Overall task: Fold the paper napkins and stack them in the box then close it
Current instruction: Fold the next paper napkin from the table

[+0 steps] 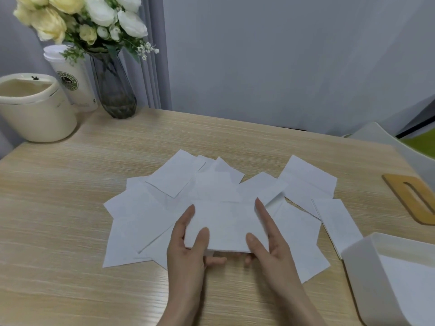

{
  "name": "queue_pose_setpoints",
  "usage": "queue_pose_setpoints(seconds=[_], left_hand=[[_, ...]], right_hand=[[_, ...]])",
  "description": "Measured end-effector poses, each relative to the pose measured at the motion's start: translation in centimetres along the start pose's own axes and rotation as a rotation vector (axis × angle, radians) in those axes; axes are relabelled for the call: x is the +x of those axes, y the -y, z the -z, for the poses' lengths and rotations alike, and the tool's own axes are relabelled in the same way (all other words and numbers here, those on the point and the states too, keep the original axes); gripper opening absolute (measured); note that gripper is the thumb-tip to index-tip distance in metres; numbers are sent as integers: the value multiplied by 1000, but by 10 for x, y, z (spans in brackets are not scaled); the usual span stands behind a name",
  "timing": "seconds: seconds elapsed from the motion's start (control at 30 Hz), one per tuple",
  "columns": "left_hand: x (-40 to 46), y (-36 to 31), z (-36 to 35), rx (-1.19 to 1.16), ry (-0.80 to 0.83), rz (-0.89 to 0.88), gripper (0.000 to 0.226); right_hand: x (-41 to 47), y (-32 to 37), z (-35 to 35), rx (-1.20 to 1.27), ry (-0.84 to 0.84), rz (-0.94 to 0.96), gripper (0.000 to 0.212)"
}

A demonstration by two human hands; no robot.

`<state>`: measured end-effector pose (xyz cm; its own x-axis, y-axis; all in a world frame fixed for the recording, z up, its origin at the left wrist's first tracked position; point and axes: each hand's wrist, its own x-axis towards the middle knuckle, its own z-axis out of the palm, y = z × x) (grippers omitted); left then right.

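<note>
Several white paper napkins (146,215) lie fanned out over the middle of the wooden table. One folded napkin (226,225) is lifted just above them, held at both short ends. My left hand (188,243) pinches its left end, thumb on top and fingers underneath. My right hand (266,241) pinches the right end the same way. The white box (360,257) stands open at the front right, with white paper lying flat inside it. Its wooden lid (409,196) lies flat on the table beyond it.
At the back left stand a cream pot (35,114), a white lidded cup (73,78) and a dark glass vase of flowers (115,90). A white chair (386,137) is at the table's right edge. Bare wood (58,267) lies left of the napkins.
</note>
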<state>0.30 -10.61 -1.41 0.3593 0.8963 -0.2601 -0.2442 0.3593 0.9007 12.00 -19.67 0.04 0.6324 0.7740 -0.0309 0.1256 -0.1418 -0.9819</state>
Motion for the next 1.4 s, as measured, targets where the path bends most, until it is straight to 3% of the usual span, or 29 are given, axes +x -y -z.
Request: queue_pose_setpoints(seconds=[0.2,0.43,0.8,1.2,1.4], left_hand=[[2,-1,1,69,-18,1,43],[7,-12,2,169,91,0,39],[-10,-17,-43,200,291,-15,38],[-49,6,-126,303,438,-2,47],[-70,27,-163,312,532,7,40]], right_hand=[[0,2,10,71,-12,-56,43],[-3,13,25,61,6,-83,39],[-13,35,80,-36,-328,19,21],[-45,29,177,-104,-381,-13,24],[-66,24,219,-187,-509,-53,23]])
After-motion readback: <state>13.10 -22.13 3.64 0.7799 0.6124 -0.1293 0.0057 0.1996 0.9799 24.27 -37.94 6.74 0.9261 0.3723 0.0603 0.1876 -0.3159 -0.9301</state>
